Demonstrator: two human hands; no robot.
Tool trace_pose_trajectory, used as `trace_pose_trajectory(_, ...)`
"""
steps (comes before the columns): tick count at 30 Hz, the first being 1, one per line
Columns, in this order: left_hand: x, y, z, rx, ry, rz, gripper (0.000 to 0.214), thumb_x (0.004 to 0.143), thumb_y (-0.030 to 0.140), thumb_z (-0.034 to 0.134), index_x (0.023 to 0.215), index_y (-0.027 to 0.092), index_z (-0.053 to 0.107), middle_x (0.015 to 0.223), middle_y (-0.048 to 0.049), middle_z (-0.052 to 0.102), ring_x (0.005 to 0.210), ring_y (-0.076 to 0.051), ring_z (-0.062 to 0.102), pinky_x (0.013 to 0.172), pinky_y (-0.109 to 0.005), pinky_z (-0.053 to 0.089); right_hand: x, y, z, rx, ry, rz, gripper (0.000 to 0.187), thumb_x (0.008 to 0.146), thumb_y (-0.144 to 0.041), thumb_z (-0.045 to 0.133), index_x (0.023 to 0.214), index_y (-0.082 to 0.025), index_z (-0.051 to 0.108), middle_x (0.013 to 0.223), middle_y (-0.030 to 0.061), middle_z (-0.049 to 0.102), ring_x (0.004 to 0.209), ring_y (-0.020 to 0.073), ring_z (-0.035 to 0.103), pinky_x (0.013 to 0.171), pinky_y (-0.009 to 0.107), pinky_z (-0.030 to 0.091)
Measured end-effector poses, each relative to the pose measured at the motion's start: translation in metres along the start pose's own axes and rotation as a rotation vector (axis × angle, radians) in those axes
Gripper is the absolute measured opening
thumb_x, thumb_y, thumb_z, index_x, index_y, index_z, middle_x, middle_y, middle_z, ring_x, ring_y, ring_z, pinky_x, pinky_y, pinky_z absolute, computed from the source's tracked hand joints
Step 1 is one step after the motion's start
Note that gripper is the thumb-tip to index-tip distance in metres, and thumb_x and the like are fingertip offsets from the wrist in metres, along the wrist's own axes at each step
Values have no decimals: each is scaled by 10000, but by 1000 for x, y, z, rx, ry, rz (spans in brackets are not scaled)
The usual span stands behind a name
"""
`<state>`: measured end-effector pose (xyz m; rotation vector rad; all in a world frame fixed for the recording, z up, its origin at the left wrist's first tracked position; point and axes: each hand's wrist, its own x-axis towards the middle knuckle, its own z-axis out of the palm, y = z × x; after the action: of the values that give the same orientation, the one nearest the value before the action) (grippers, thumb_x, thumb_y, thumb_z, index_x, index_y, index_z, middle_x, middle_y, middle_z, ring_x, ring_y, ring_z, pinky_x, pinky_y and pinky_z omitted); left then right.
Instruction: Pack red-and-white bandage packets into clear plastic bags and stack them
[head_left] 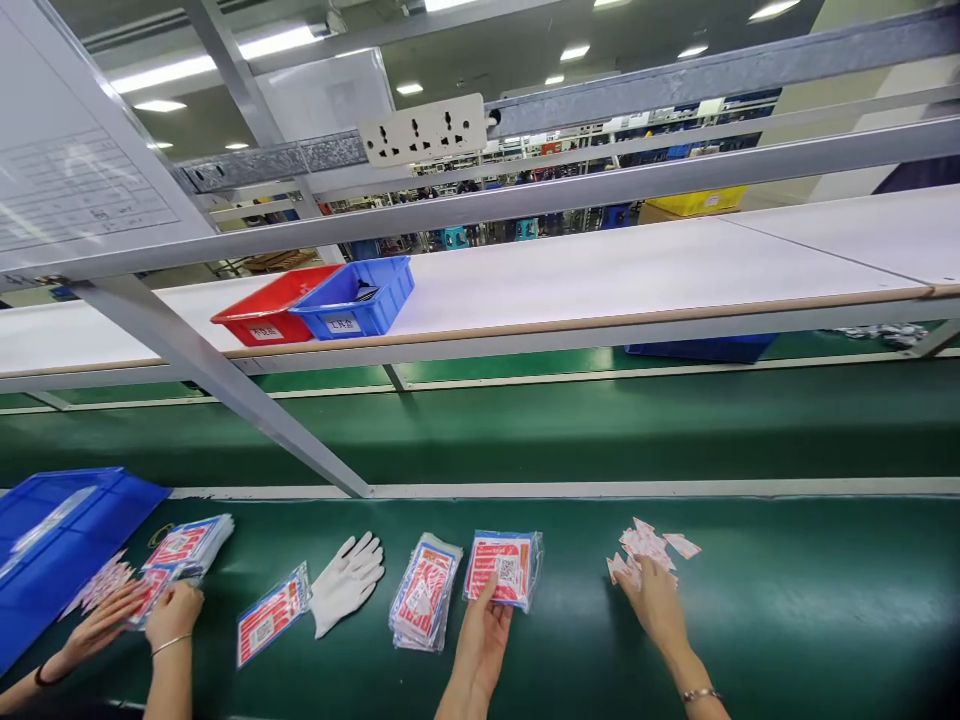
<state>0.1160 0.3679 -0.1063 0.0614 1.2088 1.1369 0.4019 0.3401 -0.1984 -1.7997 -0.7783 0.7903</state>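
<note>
My left hand [480, 640] holds a stack of red-and-white printed packets in clear bags [502, 568] by its near edge, thumb on top, on the green belt [787, 600]. My right hand [656, 600] lies palm down on a small heap of pink-and-white sachets [649, 545], its fingers stretched over them. A second, fanned stack of the same packets [421, 595] lies just left of my left hand. A white glove [346, 580] lies flat beside that stack.
At the far left a co-worker's two hands [139, 615] handle packets [184, 545] next to a blue bin [52, 540]. A single packet [271, 615] lies nearby. Red [262, 310] and blue [352, 300] bins stand on the white shelf above, and a metal strut [225, 390] slants down.
</note>
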Motion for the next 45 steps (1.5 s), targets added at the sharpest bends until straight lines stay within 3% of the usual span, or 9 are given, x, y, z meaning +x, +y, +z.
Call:
trace_pose_trajectory(6,1,-13,7,-267,-40,-138,151,910,52,662,1044,120,656,868,-74,786,730,-141,762,650,-197,621,-73,-88,38,-67,-180,-278,322,867,-546,626,995,-260,700,1025,84,691,919,260,670,804,366,564)
trace_pose_trajectory(11,-13,-13,16,-320,-204,-155,119,932,98,641,1044,120,676,948,-112,790,876,-189,773,788,-255,635,-123,-142,70,-340,-200,-414,221,897,-485,623,1027,-314,673,1148,71,649,844,234,707,584,294,560)
trace_pose_trajectory(17,-6,0,-25,-194,-204,-170,269,912,327,699,1092,133,658,1155,-170,727,1093,-262,722,890,-309,601,-113,-183,53,-458,-303,-645,182,994,-377,491,949,-278,636,1147,76,670,976,223,698,775,313,567)
trace_pose_trajectory(21,6,28,-56,195,-109,127,538,782,386,831,1219,180,593,1383,-189,599,1349,-327,547,1100,-415,464,-114,-227,32,-666,-463,-758,222,1001,-332,468,892,-275,653,1012,56,703,851,210,688,743,331,532)
trace_pose_trajectory(26,-20,78,-31,522,-699,463,717,767,357,837,1405,231,534,1496,-138,539,1463,-286,402,1237,-413,234,-141,-272,9,-690,-606,-739,260,1012,-327,453,881,-294,676,936,32,715,810,194,671,723,307,506)
trace_pose_trajectory(31,-62,113,-7,676,-986,422,341,808,387,793,1072,181,731,1020,-77,726,1004,-241,648,939,-315,471,-167,-293,-5,-666,-680,-748,199,991,-348,514,943,-335,707,989,35,739,872,213,688,759,315,530)
trace_pose_trajectory(34,-75,123,-18,733,-970,416,292,836,439,751,777,158,695,747,-11,622,720,-157,554,684,-251,425,-173,-297,-10,-703,-672,-802,146,949,-343,592,907,-353,731,992,25,753,866,210,701,743,307,541)
trace_pose_trajectory(39,-98,140,-51,863,-834,513,297,861,434,709,745,168,644,710,13,552,670,-132,467,624,-242,351,-173,-294,-3,-726,-659,-816,201,954,-371,585,821,-325,728,1014,40,749,878,208,705,756,315,550)
trace_pose_trajectory(45,-124,174,-82,865,-650,690,223,861,333,683,726,169,615,722,10,569,679,-134,491,645,-241,371,-197,-309,56,-537,-583,-724,264,914,-366,635,1167,-293,612,1183,53,692,1080,228,655,939,356,542)
